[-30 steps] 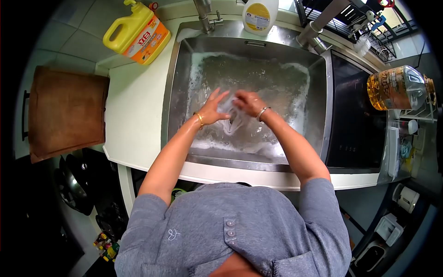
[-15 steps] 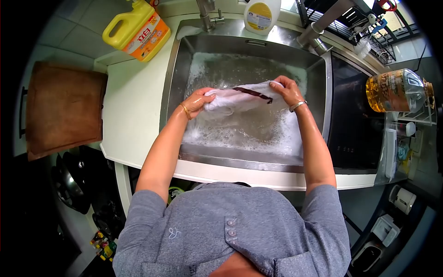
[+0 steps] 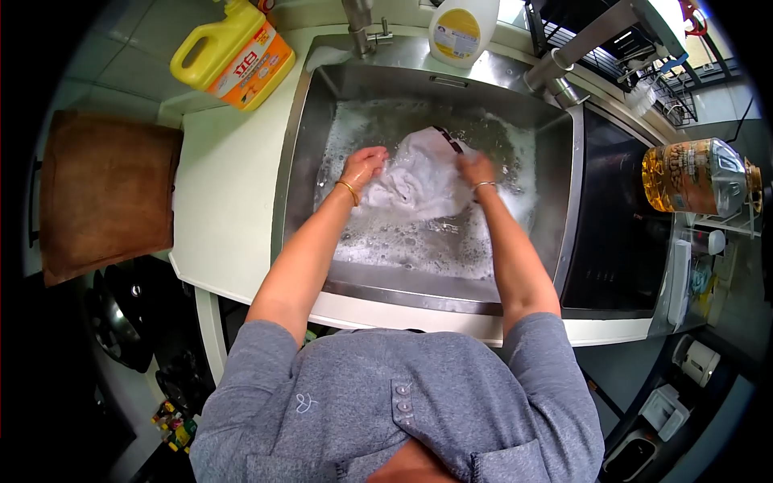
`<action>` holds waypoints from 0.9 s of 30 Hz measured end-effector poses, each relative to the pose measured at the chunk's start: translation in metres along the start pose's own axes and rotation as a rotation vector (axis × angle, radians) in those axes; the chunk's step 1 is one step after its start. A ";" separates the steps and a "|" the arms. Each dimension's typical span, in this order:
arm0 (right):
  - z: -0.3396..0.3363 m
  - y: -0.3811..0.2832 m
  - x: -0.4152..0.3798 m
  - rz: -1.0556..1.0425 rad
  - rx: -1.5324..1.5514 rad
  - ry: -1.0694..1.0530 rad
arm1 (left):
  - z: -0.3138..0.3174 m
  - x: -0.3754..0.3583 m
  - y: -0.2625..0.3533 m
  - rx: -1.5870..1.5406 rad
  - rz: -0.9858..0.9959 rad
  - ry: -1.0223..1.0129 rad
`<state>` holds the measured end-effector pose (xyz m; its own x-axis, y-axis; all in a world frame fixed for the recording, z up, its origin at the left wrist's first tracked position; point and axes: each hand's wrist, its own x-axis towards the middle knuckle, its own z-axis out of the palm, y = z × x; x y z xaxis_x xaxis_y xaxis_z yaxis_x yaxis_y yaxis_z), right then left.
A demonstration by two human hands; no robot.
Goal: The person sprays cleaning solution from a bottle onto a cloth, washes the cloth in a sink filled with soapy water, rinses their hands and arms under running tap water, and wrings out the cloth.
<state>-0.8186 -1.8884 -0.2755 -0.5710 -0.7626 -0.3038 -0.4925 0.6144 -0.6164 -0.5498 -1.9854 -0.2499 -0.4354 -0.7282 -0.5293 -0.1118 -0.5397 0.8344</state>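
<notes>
White cloth [image 3: 419, 181]: bunched and wet, lying in the middle of the sink [image 3: 299, 145] on soapy water; a dark stripe shows at its far edge.
Your left hand [image 3: 364, 167]: fingers curled together and clamped on the cloth's left side; a gold bangle sits on the wrist.
Your right hand [image 3: 477, 170]: fingers closed on the cloth's right edge, partly sunk in foam; a silver bangle sits on the wrist.
Hand spacing: your two hands are apart, with the cloth gathered between them.
Sink contents: suds [image 3: 419, 241] cover most of the basin floor around and in front of the cloth.
Tap [image 3: 360, 24]: at the far rim of the sink, left of centre.
White bottle [image 3: 459, 30]: upright on the far rim, just right of the tap.
Yellow jug [image 3: 233, 55]: on the counter's far left corner, orange label facing up, well apart from your hands.
Wooden board [image 3: 105, 193]: on the left, beyond the counter edge.
Oil bottle [image 3: 694, 175]: on its side at the right, past the dark hob [image 3: 604, 217].
</notes>
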 end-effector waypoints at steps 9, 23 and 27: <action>-0.013 -0.183 -0.142 -0.890 0.265 0.014 | 0.049 -0.039 0.035 -0.302 -0.075 -0.371; -0.002 -0.171 -0.156 -0.570 0.399 -0.119 | 0.029 -0.046 -0.005 -0.698 -0.314 -0.348; 0.011 -0.126 -0.118 -0.707 -0.166 0.077 | 0.033 -0.044 0.005 -0.750 -0.237 -0.389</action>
<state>-0.6817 -1.8777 -0.1704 -0.1215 -0.9758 0.1820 -0.8505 0.0078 -0.5259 -0.5610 -1.9423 -0.2176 -0.7644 -0.4397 -0.4716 0.3190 -0.8935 0.3160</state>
